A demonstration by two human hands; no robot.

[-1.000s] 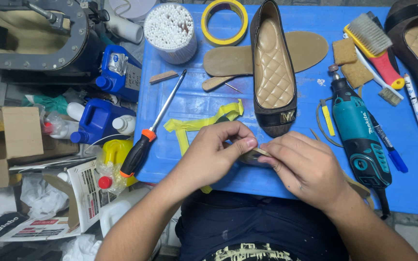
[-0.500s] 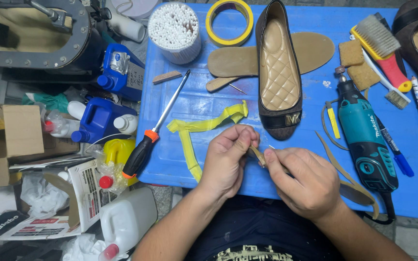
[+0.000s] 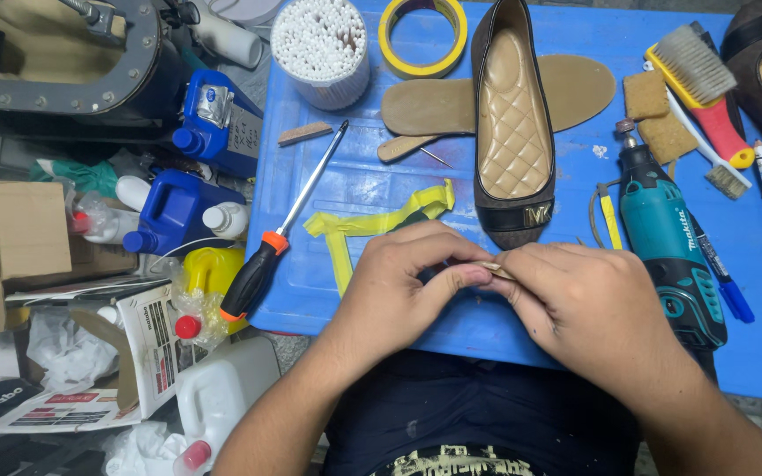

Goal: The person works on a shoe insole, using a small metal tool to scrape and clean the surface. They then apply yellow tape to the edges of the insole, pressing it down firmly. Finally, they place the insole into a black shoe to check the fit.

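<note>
**Two hands pinching a small tan strip**

While both hands met above the blue plastic worktop (image 3: 354, 203), the left hand (image 3: 399, 295) and right hand (image 3: 588, 308) had fingers clamped together on a thin tan strip (image 3: 494, 267). Best handled, in my judgement, with even fingertip pressure.

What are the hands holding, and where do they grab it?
Both hands, left hand and right hand, pinch a small tan strip between fingertips, one at each end. What it is cannot be told.

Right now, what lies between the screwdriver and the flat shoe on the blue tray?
In the head view, a crumpled yellow tape strip lies between the screwdriver and the flat shoe, just above the left hand.
</note>
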